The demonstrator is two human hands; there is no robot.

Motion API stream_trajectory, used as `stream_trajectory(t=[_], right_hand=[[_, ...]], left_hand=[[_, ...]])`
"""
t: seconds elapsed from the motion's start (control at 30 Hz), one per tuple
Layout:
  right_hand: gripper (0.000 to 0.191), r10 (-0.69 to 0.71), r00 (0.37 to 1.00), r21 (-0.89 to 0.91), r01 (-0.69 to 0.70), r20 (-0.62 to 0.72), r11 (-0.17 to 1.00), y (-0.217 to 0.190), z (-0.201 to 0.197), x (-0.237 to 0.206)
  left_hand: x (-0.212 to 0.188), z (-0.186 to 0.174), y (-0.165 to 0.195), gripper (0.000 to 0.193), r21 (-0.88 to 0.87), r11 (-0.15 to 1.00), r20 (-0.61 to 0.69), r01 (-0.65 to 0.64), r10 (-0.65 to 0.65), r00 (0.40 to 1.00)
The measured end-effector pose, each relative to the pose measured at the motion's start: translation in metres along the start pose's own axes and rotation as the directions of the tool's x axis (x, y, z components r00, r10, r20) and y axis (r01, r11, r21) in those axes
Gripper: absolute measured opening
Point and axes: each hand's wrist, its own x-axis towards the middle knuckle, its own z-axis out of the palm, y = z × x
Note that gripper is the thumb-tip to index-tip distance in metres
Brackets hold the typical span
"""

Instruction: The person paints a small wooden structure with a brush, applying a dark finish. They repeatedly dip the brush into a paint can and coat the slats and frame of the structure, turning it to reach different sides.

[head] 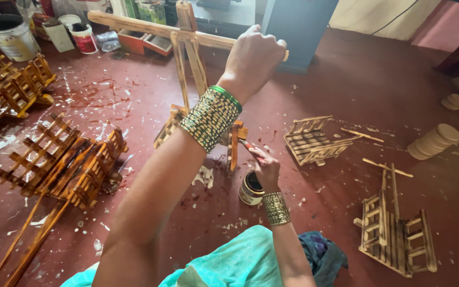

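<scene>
My left hand (253,53), with a stack of green and gold bangles on the wrist, is closed around the long crossbar of a wooden toy cart frame (187,58) and holds it upright on the floor. The frame's lower body (171,125) is partly hidden behind my forearm. My right hand (264,167) grips a thin brush (248,146) whose tip touches the frame's lower right post (235,143). A small open paint tin (249,188) stands on the floor right under that hand.
Varnished brown carts (65,159) lie stacked at the left, more at the far left (11,85). Unpainted pale carts (312,141) (394,234) and a stack of wooden discs (434,141) lie at the right. Buckets and tins (11,34) stand at the back left, a blue pillar (296,26) behind.
</scene>
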Motion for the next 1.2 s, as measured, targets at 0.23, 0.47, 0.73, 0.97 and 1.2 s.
stream_trajectory(t=[0.23, 0.47, 0.73, 0.97, 1.2], right_hand=[[0.028, 0.098, 0.979, 0.193, -0.063, -0.177, 0.979, -0.001, -0.011, -0.013], [0.025, 0.11, 0.992, 0.107, -0.104, -0.058, 0.989, -0.014, -0.001, -0.03], [0.023, 0.243, 0.967, 0.102, -0.235, -0.075, 0.967, -0.022, -0.059, -0.033], [0.019, 0.331, 0.936, 0.305, -0.284, -0.115, 0.909, -0.026, -0.075, -0.042], [0.019, 0.35, 0.913, 0.34, -0.268, -0.208, 0.902, -0.031, -0.067, -0.036]], left_hand=[[0.002, 0.001, -0.001, 0.011, -0.05, 0.998, 0.005, 0.025, -0.024, 1.0], [0.0, -0.001, 0.001, 0.011, -0.02, 1.0, -0.005, 0.014, -0.015, 1.0], [-0.013, -0.012, -0.002, 0.008, 0.042, 0.996, -0.036, -0.08, 0.081, 0.996], [-0.007, -0.009, -0.016, 0.01, 0.061, 0.998, 0.031, 0.017, -0.019, 0.999], [0.006, 0.023, -0.004, 0.009, 0.175, 0.983, 0.034, 0.058, -0.065, 0.997]])
